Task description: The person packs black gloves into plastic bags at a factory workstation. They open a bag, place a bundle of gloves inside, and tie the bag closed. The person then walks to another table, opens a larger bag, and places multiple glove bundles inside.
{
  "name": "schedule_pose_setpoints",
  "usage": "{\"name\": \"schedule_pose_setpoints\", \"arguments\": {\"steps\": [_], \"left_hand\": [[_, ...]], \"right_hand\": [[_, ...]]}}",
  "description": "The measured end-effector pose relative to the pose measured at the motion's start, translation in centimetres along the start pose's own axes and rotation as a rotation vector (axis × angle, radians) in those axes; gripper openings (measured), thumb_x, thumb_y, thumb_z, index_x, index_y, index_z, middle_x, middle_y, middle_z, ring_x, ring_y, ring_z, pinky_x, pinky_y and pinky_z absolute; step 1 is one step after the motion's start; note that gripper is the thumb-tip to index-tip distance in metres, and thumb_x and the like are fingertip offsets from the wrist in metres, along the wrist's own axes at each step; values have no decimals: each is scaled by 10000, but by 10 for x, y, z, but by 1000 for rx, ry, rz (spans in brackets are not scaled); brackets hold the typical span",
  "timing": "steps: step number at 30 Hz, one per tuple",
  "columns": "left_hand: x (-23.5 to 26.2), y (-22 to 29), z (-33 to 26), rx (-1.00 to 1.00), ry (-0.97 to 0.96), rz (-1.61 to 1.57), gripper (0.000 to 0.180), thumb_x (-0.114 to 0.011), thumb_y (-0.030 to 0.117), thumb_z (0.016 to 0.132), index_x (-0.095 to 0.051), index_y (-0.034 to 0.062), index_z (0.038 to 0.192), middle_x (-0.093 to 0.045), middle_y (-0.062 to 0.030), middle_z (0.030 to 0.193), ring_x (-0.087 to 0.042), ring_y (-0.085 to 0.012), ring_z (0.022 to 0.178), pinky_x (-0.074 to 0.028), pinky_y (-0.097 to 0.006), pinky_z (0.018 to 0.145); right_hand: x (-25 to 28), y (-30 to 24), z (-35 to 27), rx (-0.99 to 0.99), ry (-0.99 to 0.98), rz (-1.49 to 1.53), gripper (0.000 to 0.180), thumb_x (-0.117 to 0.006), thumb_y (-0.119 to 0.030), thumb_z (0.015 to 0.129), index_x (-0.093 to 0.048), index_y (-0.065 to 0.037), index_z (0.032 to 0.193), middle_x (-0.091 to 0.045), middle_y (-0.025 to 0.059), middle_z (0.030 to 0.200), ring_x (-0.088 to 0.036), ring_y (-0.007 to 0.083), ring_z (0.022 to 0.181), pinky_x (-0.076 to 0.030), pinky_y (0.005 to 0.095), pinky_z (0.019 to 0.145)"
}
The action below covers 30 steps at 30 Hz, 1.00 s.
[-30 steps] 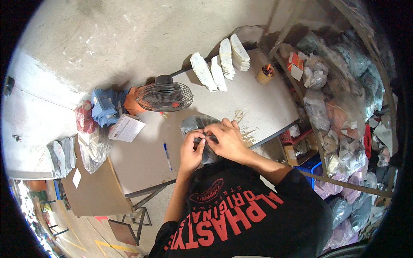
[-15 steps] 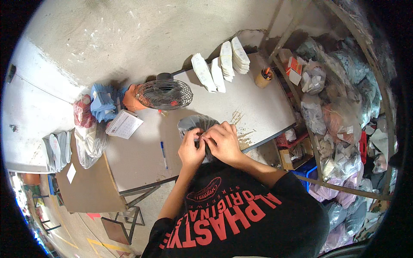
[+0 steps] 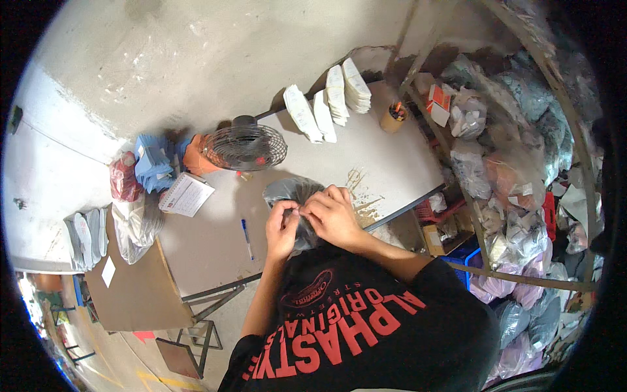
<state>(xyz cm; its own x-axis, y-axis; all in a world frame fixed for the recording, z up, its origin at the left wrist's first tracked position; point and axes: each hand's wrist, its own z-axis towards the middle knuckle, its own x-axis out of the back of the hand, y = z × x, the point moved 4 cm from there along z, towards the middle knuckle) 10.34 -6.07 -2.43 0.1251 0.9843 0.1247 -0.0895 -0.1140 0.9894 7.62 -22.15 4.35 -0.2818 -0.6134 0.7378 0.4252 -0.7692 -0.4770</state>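
Pinching with bent fingers, the left hand (image 3: 281, 234) and right hand (image 3: 332, 214) meet over a plastic bag (image 3: 279, 191), thumbs and fingertips narrow on what looks like its gathered top; exact grip too small to resolve. Bag location: near edge of the table (image 3: 392, 163), just beside the black shirt (image 3: 385, 333). Progress, as judged: bag filled, contents greyish; top in hand, closure unconfirmed, bag not yet released.

Materials: bag film thin, glossy, wrinkled, rounded by its load. Table top smooth, pale, with stringy brown marks (image 3: 361, 202) right of the hands. Beyond: round wire-cage fan (image 3: 245, 147); long, flat white stacks (image 3: 300, 112), blunt-ended; tan cylindrical pen pot (image 3: 392, 121). Left of bag: slim blue pen (image 3: 247, 238), lying flat; spiral pad (image 3: 188, 195), white-paged, tilted.
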Motion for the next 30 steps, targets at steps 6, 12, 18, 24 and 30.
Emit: {"name": "schedule_pose_setpoints", "arguments": {"steps": [6,12,18,24,30], "left_hand": [[-8,-2,-4,91,153,81,112,-715,102,957,-634,39,911,-594,2,797,-478,-89,673,-412,-282,608],[-20,18,-5,-177,287,320,109,-713,40,917,-609,41,884,-603,-91,805,-544,-218,679,-454,-343,641],[-25,20,-9,-162,292,441,93,-696,35,910,-603,42,906,-623,-130,857,-599,-299,719,-474,-408,658],[-17,12,-1,-28,225,463,107,-679,74,940,-593,29,896,-628,-134,847,-622,-300,741,-489,-413,690],[-15,29,4,156,1,-51,117,-557,33,1028,-579,21,1143,-632,-89,1014,-605,-137,728,-530,-310,630]], "right_hand": [[8,0,-4,104,21,-32,116,-762,-178,830,-663,-118,842,-620,-13,905,-547,237,976,-380,437,887],[5,3,-15,134,22,20,91,-718,-126,795,-643,-98,839,-586,30,879,-538,269,962,-388,476,920],[0,7,-29,195,-17,106,106,-700,-99,757,-632,-74,835,-581,72,879,-539,305,968,-409,501,965],[0,5,-23,5,-146,134,168,-727,-189,860,-642,-79,954,-651,81,940,-594,320,1002,-427,474,964],[-4,11,-15,-408,-346,58,371,-682,-340,923,-568,-60,1138,-668,141,1051,-628,361,1060,-457,523,915]]}}
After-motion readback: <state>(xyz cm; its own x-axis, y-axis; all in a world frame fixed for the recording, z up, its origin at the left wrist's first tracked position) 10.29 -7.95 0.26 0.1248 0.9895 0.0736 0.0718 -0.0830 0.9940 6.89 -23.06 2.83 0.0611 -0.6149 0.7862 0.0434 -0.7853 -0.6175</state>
